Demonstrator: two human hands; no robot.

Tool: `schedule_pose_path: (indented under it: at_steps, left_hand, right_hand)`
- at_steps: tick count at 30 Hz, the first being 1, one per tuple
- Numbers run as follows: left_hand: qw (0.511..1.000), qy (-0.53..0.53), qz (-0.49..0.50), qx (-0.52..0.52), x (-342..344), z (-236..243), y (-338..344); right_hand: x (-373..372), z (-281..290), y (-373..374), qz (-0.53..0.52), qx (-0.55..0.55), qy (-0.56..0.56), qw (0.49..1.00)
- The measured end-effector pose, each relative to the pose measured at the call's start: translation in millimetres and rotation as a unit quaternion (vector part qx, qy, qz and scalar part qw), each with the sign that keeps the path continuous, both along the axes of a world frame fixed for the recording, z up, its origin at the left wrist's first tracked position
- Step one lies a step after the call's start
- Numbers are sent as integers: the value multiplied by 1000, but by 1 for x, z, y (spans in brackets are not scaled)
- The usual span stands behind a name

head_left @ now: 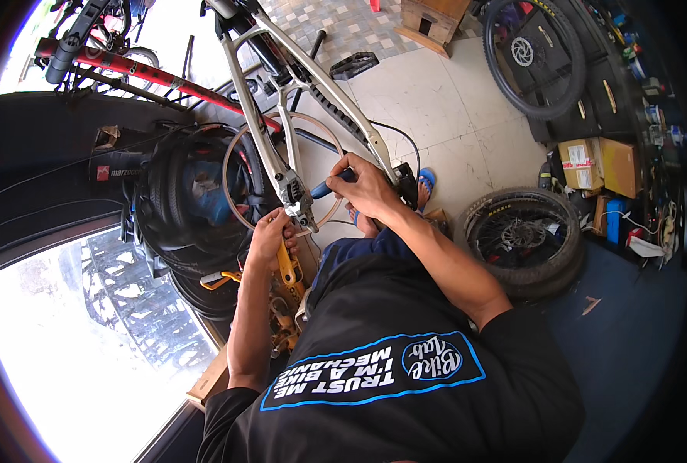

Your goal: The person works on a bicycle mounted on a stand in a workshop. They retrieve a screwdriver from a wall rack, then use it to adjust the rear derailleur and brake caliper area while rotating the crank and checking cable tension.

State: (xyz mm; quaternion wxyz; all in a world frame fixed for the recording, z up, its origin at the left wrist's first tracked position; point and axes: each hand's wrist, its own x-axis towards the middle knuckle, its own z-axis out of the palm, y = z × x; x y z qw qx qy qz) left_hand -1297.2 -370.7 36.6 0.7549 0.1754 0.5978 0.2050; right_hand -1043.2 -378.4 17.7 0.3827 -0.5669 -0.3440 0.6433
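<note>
A silver-grey bike frame (255, 123) slopes down toward me, and a metal brake caliper (299, 202) sits at the rear end of its left side. My right hand (368, 189) is closed around a blue-handled tool (324, 188), whose front end points at the caliper; its tip is too small to make out. Just below the caliper, my left hand (267, 238) has its thumb and fingers pinched together, close against the metal. What lies between those fingertips is hidden.
A red bike frame (150, 73) crosses at the upper left. Several tyres (170, 185) and a thin rim (226, 174) stand at left. To the right lie a wheel (478, 220) and cardboard boxes (620, 166); another wheel (494, 77) leans against dark drawers. Yellow parts (288, 266) hang below my left hand.
</note>
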Motion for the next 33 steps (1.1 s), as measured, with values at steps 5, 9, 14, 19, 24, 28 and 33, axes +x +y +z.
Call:
schedule_pose_path:
  at_steps: [5, 9, 14, 19, 24, 28, 33]
  left_hand:
    - [999, -31, 6, -3, -10, -14, -1]
    - [999, -44, 5, 6, -10, -17, -1]
    - [999, -49, -4, 12, -13, -18, -1]
    - [999, -28, -26, 29, -7, -8, 0]
    - [998, -27, -42, 40, -7, -6, 2]
    - [998, -9, -46, 41, -4, -2, 3]
    - [997, 6, -60, 55, -4, -2, 4]
  right_hand:
    - [-10, -22, -15, -71, 63, 18, 995]
    - [-8, -14, -17, -68, 23, 96, 993]
    - [-9, -23, -15, -59, 8, 62, 996]
    - [-6, -21, -18, -70, 47, 199, 976]
    - [-3, -61, -23, -91, 84, 302, 945]
    - [-2, -28, -19, -110, 31, 281, 953]
    - [4, -26, -15, -9, 19, 14, 1000]
